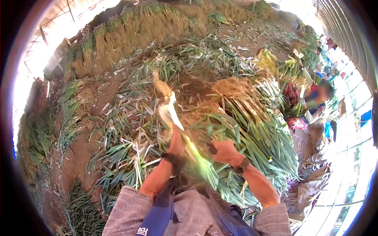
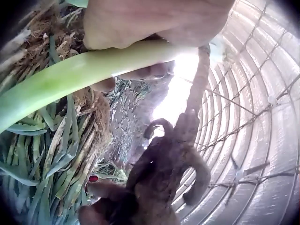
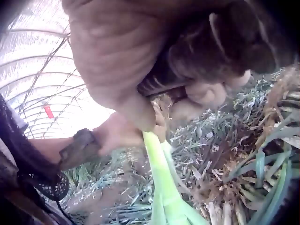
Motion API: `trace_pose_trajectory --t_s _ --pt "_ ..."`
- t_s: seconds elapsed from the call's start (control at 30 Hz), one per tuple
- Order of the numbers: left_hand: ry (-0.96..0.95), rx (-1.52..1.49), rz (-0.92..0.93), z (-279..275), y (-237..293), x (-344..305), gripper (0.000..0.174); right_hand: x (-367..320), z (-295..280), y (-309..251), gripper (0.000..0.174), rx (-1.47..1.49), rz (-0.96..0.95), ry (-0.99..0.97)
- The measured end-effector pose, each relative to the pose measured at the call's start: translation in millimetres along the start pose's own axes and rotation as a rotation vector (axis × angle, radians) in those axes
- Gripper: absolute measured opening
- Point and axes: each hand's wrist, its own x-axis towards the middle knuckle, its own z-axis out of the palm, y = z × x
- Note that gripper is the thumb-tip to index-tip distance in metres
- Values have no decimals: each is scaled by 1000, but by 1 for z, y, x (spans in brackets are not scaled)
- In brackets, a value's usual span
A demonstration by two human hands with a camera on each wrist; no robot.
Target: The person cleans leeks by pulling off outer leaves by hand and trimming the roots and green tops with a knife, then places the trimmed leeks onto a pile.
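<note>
My left hand (image 1: pixel 176 144) grips a pale leek (image 1: pixel 172 112) by its white stalk, the brown root end (image 1: pixel 162 87) pointing away and the green leaves toward my body. In the left wrist view the fingers of that hand (image 2: pixel 154 21) curl round the stalk (image 2: pixel 51 84). To the right of the leek is my right hand (image 1: pixel 227 152). The right wrist view shows this hand (image 3: pixel 112 51) curled round a dark, handle-like object (image 3: pixel 201 54). Curved dark hooks (image 2: pixel 161 168) stand out beside its fingers in the left wrist view; their exact form is unclear.
A large pile of leeks (image 1: pixel 260 133) lies at the right, roots facing away. Loose leaves (image 1: pixel 130 153) cover the ground at the left. Bundles (image 1: pixel 134 35) stand along the back. A person (image 1: pixel 317 102) sits at the far right, near a yellow bag (image 1: pixel 266 61).
</note>
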Motion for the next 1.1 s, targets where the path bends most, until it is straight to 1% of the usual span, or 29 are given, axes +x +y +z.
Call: trace_pose_trajectory --t_s 0.03,0.07,0.1,0.17,0.2,0.23,0.3,0.33,0.37,0.4,0.43,0.47,0.5,0.53,0.6,0.63,0.67,0.7,0.73,0.77,0.8,0.83,0.9,0.93,0.97,1.0,1.03,1.07,1.1 --pt "-19 10 25 -7 -4 11 63 1 3 0 35 -22 1 30" --pt "-354 -33 10 -23 -5 17 61 4 3 1 35 -49 0 61" --pt "-358 -49 8 -17 -3 17 61 7 2 2 35 -64 4 55" --pt "-57 -31 -72 -7 2 18 59 13 2 3 33 -25 40 204" --pt "6 13 -53 9 11 7 59 14 -9 -8 32 -78 73 96" --pt "2 8 -63 4 9 14 59 15 -9 -13 32 -84 83 94" --pt "-19 -34 -54 1 8 26 57 21 -12 -18 30 -69 115 175" --pt "29 -16 -84 2 8 28 56 25 -12 -20 30 -80 118 170" --pt "31 -24 -86 3 7 29 56 30 -11 -20 30 -97 73 155" --pt "21 -4 -51 5 6 29 55 35 -8 -22 30 -108 29 143" --pt "9 19 -20 5 7 29 54 40 -6 -24 30 -107 36 143" --pt "4 17 -26 5 9 31 54 47 -6 -24 31 -137 83 174" --pt "43 32 -57 6 12 30 54 51 -7 -23 32 -172 126 200" --pt "86 45 -85 6 14 28 53 53 -5 -20 32 -178 124 192" --pt "82 20 -74 5 14 28 52 60 0 -20 37 -220 -14 167" --pt "69 -1 -66 4 15 28 51 63 1 -22 37 -218 -13 164" --pt "62 -77 -64 -1 15 32 51 67 2 -24 36 -215 56 170" --pt "66 -82 -67 -4 13 32 51 69 1 -26 35 -213 123 174" --pt "63 -67 -84 -8 12 31 53 71 2 -28 35 -213 120 169" --pt "59 -48 -103 -11 12 32 55 72 3 -30 35 -203 43 122" --pt "106 -49 -168 -5 22 27 59 72 5 -31 36 -192 -28 76" --pt "105 -47 -175 -9 24 27 59 71 6 -32 36 -190 -20 75" --pt "-80 -238 -251 -17 31 24 59 73 5 -34 36 -106 112 175" --pt "-61 -199 -256 -18 33 24 59 72 5 -33 36 -106 111 170" --pt "-58 -199 -256 -18 34 26 59 69 5 -30 36 -109 92 110" --pt "-98 -223 -255 -22 30 28 59 66 7 -31 35 -109 78 52" --pt "-141 -249 -259 -25 25 31 59 65 9 -31 35 -108 90 52" --pt "-263 -278 -274 -37 25 37 57 62 10 -31 34 -120 100 102" --pt "-357 -281 -274 -39 27 35 50 58 11 -32 33 -133 113 148"
